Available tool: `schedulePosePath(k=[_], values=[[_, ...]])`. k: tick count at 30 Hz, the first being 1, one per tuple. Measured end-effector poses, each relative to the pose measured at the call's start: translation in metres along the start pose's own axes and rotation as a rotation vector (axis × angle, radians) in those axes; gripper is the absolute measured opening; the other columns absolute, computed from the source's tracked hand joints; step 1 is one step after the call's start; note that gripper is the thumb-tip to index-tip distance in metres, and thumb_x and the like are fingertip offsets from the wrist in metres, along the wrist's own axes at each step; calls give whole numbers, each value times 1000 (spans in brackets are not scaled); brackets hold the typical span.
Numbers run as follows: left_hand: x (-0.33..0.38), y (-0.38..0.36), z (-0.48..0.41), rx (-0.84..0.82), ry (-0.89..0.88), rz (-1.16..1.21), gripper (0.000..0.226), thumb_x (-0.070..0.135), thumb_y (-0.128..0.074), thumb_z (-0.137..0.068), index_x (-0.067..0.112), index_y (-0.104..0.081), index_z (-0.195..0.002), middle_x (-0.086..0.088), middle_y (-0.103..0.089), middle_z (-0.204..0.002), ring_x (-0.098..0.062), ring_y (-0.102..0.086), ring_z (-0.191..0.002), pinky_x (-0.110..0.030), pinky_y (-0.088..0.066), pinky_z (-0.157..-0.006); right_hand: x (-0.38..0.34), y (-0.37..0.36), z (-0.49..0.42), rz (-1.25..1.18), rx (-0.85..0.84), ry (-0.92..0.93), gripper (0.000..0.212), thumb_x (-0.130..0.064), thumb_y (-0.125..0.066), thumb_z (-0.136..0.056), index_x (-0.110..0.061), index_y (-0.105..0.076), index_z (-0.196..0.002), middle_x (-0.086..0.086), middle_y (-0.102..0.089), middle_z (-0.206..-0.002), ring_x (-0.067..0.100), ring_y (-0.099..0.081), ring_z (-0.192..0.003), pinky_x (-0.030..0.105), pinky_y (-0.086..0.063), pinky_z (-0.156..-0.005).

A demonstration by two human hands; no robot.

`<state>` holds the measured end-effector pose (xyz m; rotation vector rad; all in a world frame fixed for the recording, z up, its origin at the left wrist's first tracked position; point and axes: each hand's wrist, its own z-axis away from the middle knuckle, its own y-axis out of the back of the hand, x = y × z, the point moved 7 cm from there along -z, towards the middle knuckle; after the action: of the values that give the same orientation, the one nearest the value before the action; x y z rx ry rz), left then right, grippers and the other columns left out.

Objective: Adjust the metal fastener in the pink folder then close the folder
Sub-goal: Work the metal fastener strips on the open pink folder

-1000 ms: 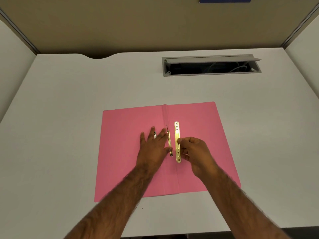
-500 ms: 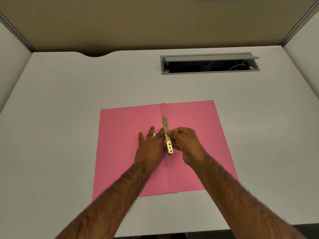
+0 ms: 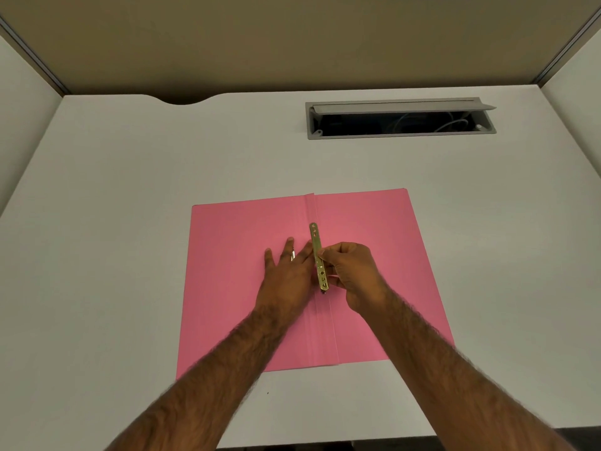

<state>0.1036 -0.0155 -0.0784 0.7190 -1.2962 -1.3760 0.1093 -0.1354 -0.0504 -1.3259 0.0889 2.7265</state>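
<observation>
1. Pinching the metal fastener (image 3: 318,255) near its middle, the right hand (image 3: 353,276) has its fingers curled, thumb and fingertips closed on the gold strip.
2. Spread flat, the left hand (image 3: 287,275) presses palm-down on the folder's left leaf, its fingertips just beside the strip; a ring shows on one finger.
3. The strip lies along the centre crease of the pink folder (image 3: 383,242), running lengthwise, with punched holes visible at both ends.
4. Both bare forearms reach in from the near edge and converge at the crease.
5. The folder lies open and flat on the white desk (image 3: 130,222).
6. A grey cable tray (image 3: 400,118) with its lid raised sits well apart at the far right; cables show inside.
7. No readable writing appears anywhere.
</observation>
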Motion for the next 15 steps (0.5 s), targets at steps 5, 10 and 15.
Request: schedulePosePath(k=[5, 10, 15], values=[[0, 0, 2, 22, 0, 21, 64, 45, -46, -100, 31, -16, -155, 4, -18, -166, -35, -11, -153, -71, -12, -114, 7, 2, -3, 21, 14, -33, 9, -4, -67, -89, 0, -66, -81, 18, -69, -73, 30, -62, -64, 45, -56, -65], [-2, 1, 2, 61, 30, 71, 56, 48, -34, -103, 32, -22, -154, 7, -23, -164, -33, -15, -152, -67, -8, -116, 7, 4, -3, 22, 20, -85, 7, -2, -66, -89, 5, -67, -87, 19, -68, -72, 29, -61, -59, 48, -53, -68], [1, 9, 3, 88, 31, 87, 54, 43, -31, -103, 29, -24, -155, 6, -27, -163, -33, -21, -151, -57, 1, -120, 3, -1, -5, 20, -5, -121, 7, -2, -66, -89, 4, -67, -85, 16, -68, -67, 24, -62, -51, 33, -52, -55]])
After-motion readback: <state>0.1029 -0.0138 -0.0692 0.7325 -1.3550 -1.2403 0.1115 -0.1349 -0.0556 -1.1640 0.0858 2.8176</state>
